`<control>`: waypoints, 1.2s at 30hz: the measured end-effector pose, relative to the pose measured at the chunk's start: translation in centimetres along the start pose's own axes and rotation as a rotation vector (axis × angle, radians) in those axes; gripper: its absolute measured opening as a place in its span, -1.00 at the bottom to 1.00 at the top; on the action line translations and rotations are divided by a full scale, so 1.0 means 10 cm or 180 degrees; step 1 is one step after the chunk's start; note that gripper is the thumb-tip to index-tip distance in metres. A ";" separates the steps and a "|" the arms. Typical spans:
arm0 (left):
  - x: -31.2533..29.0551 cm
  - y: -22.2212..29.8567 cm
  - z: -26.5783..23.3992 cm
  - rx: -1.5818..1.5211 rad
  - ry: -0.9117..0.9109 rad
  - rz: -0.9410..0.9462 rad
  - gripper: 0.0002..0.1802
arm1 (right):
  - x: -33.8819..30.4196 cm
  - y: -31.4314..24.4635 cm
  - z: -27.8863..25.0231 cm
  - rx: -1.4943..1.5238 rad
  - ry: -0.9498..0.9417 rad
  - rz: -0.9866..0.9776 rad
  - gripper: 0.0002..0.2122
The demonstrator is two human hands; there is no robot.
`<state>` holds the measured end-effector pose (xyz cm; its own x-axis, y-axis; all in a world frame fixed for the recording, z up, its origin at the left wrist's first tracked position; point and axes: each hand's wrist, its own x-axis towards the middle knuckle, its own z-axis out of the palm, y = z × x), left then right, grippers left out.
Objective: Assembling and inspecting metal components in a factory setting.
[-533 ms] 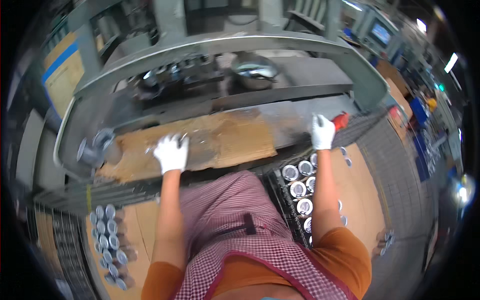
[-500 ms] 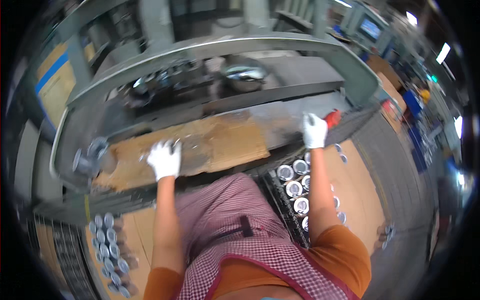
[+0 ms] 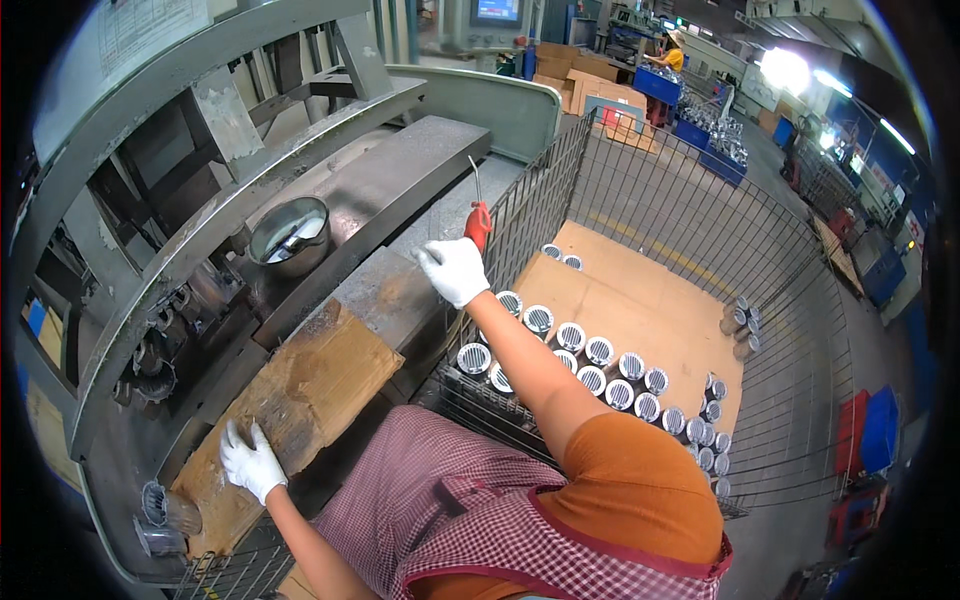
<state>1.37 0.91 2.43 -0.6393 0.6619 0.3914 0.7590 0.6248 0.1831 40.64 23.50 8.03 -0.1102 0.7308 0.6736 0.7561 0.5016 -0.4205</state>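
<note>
My left hand [image 3: 252, 460], in a white glove, lies over the worn brown cardboard [image 3: 330, 370] on the machine's ledge, fingers spread and holding nothing. Two ribbed metal cylinders [image 3: 172, 508] are close by it at the cardboard's lower end. Further up the ledge my right hand [image 3: 456, 271], also gloved, hovers with loosely bent, slightly parted fingers and no object visible in them. Just behind it is a red-handled tool [image 3: 478, 226] with a thin curved metal tube; I cannot tell whether the hand touches it.
To the right stands a wire basket [image 3: 665, 165] lined with cardboard, holding several rows of round-topped metal cylinders [image 3: 598, 350]. A metal bowl [image 3: 290, 238] with liquid and a utensil sits behind the ledge. A person in yellow [image 3: 672, 58] is far off.
The view has swung to the right, bringing the wire basket fully into sight. My left hand stays over the cardboard, and my right hand stays near the red-handled tool.
</note>
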 end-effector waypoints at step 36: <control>0.02 -0.03 0.05 -0.0066 0.0268 -0.0063 -0.43 | -0.01 -0.02 0.07 0.0234 0.0077 0.0013 -0.69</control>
<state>0.93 1.02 2.01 -0.6421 0.6118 0.4619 0.7493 0.6282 0.2097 40.07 23.61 7.65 -0.0911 0.7220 0.6859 0.7069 0.5320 -0.4661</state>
